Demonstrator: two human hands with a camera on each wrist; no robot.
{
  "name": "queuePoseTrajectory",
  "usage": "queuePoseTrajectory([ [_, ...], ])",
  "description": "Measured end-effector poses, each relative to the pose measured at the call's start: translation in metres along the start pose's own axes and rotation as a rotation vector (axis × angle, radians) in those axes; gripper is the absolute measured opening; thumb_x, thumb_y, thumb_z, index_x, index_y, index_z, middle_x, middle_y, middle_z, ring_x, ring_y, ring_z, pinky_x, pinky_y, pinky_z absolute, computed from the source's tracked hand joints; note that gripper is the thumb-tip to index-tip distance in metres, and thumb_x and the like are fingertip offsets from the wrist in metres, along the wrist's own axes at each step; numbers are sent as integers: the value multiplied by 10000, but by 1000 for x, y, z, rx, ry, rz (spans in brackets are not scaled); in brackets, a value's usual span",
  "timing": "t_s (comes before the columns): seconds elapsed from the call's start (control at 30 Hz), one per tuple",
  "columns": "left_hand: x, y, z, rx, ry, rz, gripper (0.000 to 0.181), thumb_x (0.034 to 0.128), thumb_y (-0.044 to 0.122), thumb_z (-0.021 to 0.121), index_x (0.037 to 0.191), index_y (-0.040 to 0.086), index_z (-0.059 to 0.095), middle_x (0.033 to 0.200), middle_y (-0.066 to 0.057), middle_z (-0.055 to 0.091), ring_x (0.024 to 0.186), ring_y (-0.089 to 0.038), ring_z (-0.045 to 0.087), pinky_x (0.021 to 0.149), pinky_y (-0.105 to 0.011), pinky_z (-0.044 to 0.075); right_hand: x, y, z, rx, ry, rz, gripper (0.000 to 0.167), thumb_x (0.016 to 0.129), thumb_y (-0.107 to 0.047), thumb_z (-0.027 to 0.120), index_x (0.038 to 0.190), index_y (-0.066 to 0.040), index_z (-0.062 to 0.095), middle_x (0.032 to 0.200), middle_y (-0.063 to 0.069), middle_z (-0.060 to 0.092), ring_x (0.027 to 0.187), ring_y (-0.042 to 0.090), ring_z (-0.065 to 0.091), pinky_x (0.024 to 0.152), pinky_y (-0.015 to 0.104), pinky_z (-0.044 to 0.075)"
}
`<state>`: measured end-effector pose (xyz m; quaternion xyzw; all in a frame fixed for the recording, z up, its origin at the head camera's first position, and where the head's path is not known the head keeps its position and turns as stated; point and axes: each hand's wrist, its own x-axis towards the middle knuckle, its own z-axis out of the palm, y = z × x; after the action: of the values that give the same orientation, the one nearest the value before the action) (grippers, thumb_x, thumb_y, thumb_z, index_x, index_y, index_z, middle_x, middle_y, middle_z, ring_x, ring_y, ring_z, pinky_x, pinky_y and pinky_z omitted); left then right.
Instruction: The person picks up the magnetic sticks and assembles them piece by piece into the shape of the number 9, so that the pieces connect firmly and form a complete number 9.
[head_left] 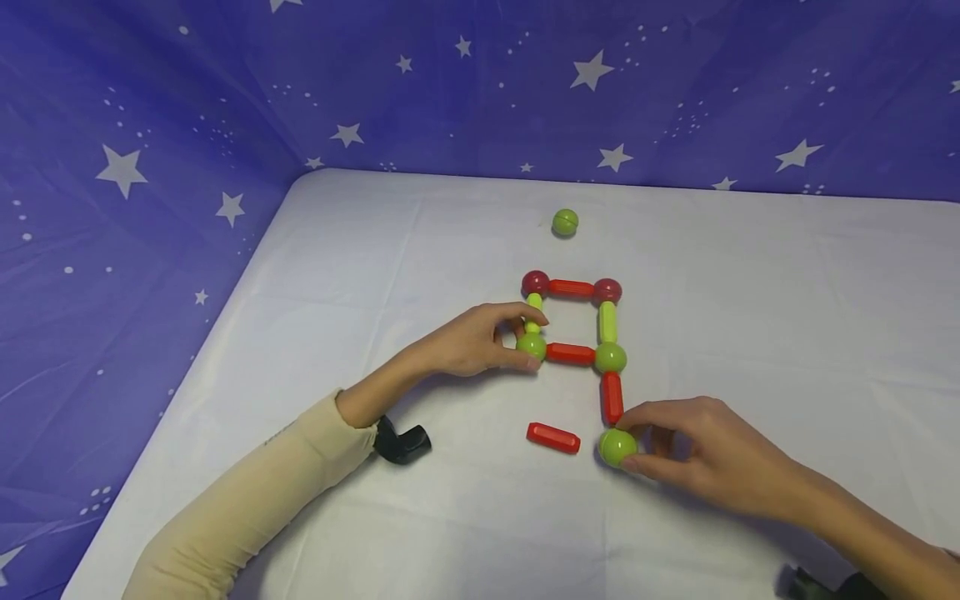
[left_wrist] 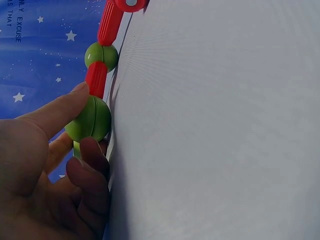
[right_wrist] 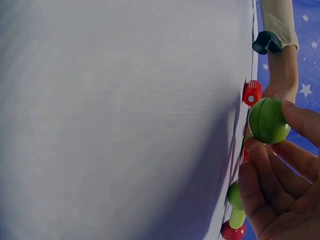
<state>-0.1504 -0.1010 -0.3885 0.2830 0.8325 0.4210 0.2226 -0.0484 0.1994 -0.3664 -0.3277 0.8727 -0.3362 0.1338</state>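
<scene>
Magnetic balls and rods form a square on the white table, two dark red balls [head_left: 607, 291] at its far corners, two green ones nearer. My left hand [head_left: 480, 340] holds the near left green ball [head_left: 530, 347] between thumb and fingers, close to a yellow-green rod. From the near right green ball [head_left: 611, 358] a red rod [head_left: 612, 397] runs toward me. At that rod's end my right hand [head_left: 712, 454] pinches another green ball [right_wrist: 269, 120]. One loose red rod [head_left: 553, 437] lies left of this ball.
Beyond the square sits a lone green ball [head_left: 565, 222]. A black wrist camera mount [head_left: 403, 443] juts from the left sleeve [head_left: 292, 467] just above the table [head_left: 750, 317]. Blue star-patterned cloth [head_left: 450, 100] rises at the back and left.
</scene>
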Motion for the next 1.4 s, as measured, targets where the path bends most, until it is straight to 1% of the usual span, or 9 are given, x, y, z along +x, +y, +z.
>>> queuePoseTrajectory([
  [0.17,0,-1,0,-1,1,-5,530,848,246,801,1319,136,586,1061,-29,586,836,-192,534,716,-288,451,2,2,1,-6,-30,34,299,857,-364,777,1114,-223,718,918,-212,650,720,9,552,615,232,493],
  [0.33,0,-1,0,1,0,-10,532,846,251,802,1319,141,586,1063,-26,588,857,-187,536,723,-290,454,4,2,2,-6,-47,55,303,857,-368,775,1116,-218,721,923,-211,648,719,14,547,618,233,490],
  [0.47,0,-1,0,-1,1,-9,530,845,246,804,1317,140,587,1061,-26,591,878,-184,537,729,-291,457,4,2,3,-7,-45,56,294,859,-357,775,1115,-222,721,921,-211,646,718,17,545,619,235,490],
  [0.7,0,-1,1,1,0,-10,531,848,242,800,1323,141,585,1068,-28,589,842,-189,539,721,-289,460,4,2,3,-48,-5,48,342,846,-293,797,1158,-185,707,936,-207,643,720,6,544,627,232,499],
  [0.83,0,0,1,1,1,-9,530,850,241,799,1323,138,585,1071,-33,587,824,-191,539,714,-286,459,3,2,4,-26,0,32,312,843,-248,803,1140,-203,718,970,-194,658,741,11,560,645,236,512],
  [1.0,0,1,0,-1,4,-11,530,849,237,799,1323,135,585,1069,-34,588,828,-190,537,715,-285,456,4,2,4,-8,-10,35,301,851,-254,795,1139,-213,718,990,-187,664,758,18,568,659,240,519],
  [1.23,0,1,1,-3,5,-12,524,849,227,798,1319,136,587,1066,-34,588,814,-193,538,711,-286,457,4,1,3,-7,-27,58,316,848,-257,797,1148,-200,713,1002,-175,666,768,23,573,672,242,526],
  [1.33,1,1,1,-2,5,-8,523,849,228,798,1318,136,587,1065,-33,591,802,-192,537,708,-285,453,4,1,3,-8,-43,72,330,863,-279,782,1174,-201,707,1010,-179,660,773,23,567,676,240,521],
  [1.4,0,1,1,-3,5,-6,523,848,229,799,1318,134,587,1063,-34,591,794,-192,537,705,-285,451,4,1,2,-8,-55,66,332,880,-297,763,1195,-215,700,1010,-187,651,772,23,559,668,238,509],
])
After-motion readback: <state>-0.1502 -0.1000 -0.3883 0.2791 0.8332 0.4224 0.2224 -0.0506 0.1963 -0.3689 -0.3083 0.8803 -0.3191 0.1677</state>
